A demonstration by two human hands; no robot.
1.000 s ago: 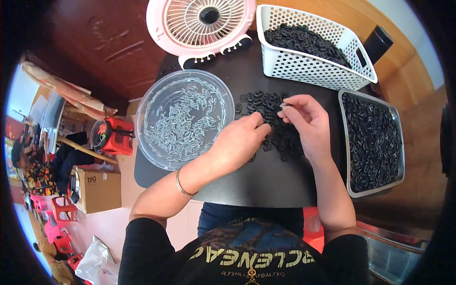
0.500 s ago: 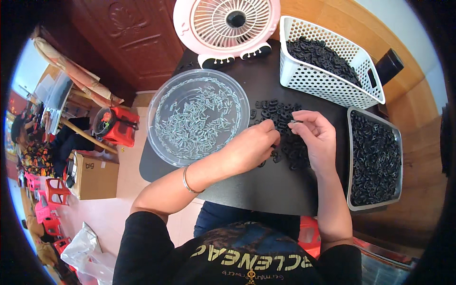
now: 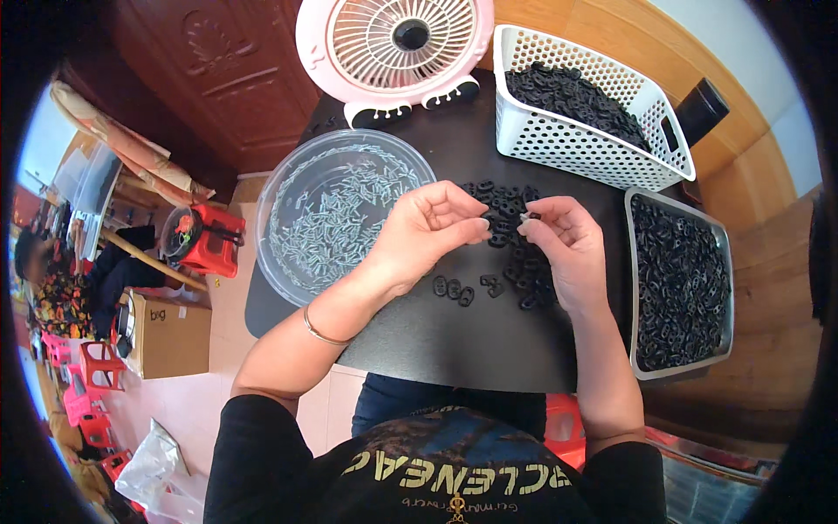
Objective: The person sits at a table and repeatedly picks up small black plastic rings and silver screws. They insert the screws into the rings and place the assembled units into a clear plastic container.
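Note:
Over the dark table, my right hand [image 3: 567,249] pinches a small silvery metal pin [image 3: 525,217] between thumb and forefinger. Across a small gap, my left hand [image 3: 432,229] has its thumb and forefinger curled together; anything between them is too small to make out. Below and between both hands lies a loose pile of small black oval plastic pieces [image 3: 502,229]. Several more black pieces [image 3: 454,289] lie apart from the pile, nearer to me. Beside my left hand stands a round clear tub [image 3: 264,229] of short silvery pins [image 3: 336,218], partly covered by that hand and forearm.
A white perforated basket [image 3: 576,144] of black pieces stands at the back right. Right of my right forearm is a grey-rimmed tray [image 3: 630,288] full of them. A pink fan [image 3: 321,52] stands at the back. Far left, a person [image 3: 65,293] sits near a cardboard box [image 3: 170,336].
My left hand has lifted up and leftward from the near side of the pile, its closed fingers loosening into a pinch. My right hand has shifted slightly left. The whole view has shifted a little.

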